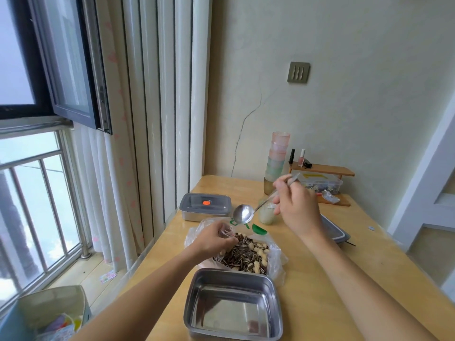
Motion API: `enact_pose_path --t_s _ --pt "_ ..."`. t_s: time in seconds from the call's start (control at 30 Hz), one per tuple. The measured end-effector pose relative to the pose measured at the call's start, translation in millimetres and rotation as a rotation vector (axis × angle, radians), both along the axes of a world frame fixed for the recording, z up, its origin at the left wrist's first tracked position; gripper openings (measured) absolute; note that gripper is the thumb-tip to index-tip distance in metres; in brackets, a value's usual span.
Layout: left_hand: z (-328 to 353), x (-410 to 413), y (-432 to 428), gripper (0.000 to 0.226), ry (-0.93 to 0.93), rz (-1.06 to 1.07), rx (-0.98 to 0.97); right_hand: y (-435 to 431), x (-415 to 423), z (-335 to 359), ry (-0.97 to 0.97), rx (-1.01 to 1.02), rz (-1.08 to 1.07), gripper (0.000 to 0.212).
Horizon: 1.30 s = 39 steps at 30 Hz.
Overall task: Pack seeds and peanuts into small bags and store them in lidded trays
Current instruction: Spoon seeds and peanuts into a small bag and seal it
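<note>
The seeds and peanuts (248, 257) lie heaped in a wide clear bag (277, 264) at the centre of the frame, striped seeds mixed with pale peanuts. The left hand (214, 238) rests on the pile's upper left edge, its fingers curled around a small bag (226, 231) of clear film; whether that bag holds anything cannot be told. Above and to the right, the right hand (295, 205) pinches the handle of a steel spoon (242, 214), whose bowl hangs just over the far rim of the big bag and looks empty.

Just below the pile an open steel tray (231, 313) stands with nothing in it. A lidded tray (205, 206) with an orange dot on its lid sits beyond the bag, up and to the left. Another tray (334, 231) shows partly behind the right wrist. All stand on a wooden table (344, 267).

Further back, by the wall, are a stack of cups (278, 158), a small wooden shelf (322, 169) and a clear box (325, 184) beneath it. A window (24, 70) and curtain (152, 119) fill the left of the frame, with a bin (49, 313) at lower left.
</note>
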<state>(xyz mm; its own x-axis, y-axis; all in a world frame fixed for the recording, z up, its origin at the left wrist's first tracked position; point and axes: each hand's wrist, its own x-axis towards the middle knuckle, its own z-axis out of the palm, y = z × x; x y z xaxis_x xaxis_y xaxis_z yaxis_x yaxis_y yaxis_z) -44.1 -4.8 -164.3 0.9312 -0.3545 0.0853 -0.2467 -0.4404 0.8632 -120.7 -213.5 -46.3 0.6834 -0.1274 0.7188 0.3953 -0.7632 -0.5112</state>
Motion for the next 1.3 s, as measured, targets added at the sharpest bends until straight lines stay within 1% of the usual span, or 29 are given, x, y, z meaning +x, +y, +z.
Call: enact_pose_path --t_s 0.1,0.17,0.3,0.37,0.57,0.7,0.87,1.17,1.3 --pt "3.5 -0.4 5.2 0.040 -0.035 0.041 0.028 -12.6 2.9 -6.3 0.132 0.258 -0.047 0.034" --pt "4.8 0.7 7.7 0.047 -0.055 0.087 0.028 -19.2 3.1 -13.2 0.221 0.390 -0.074 0.038" --pt "6.8 2.1 12.7 0.052 -0.031 0.186 -0.026 -20.8 -0.5 -29.3 0.335 0.691 -0.085 0.046" --pt "6.7 2.8 14.8 0.053 -0.019 0.215 -0.043 -17.0 -2.5 -36.4 0.372 0.777 -0.082 0.050" --pt "5.8 2.8 15.2 0.058 -0.011 0.241 -0.051 -3.8 -6.6 -53.5 0.499 0.731 -0.110 0.054" --pt "2.5 3.7 15.6 0.061 0.000 0.250 -0.041 4.7 -9.9 -57.1 0.533 0.764 -0.043 0.052" --pt "4.7 0.7 14.2 0.063 -0.022 0.254 0.052 14.4 -11.8 -56.3 0.506 0.776 0.023 0.042" --pt "2.6 -1.6 17.6 0.065 -0.040 0.229 0.137 6.0 -6.0 -55.4 0.424 0.631 -0.043 0.040" --pt "2.4 -1.1 16.2 0.061 -0.055 0.234 0.177 10.8 -5.8 -59.4 0.376 0.542 -0.035 0.033"
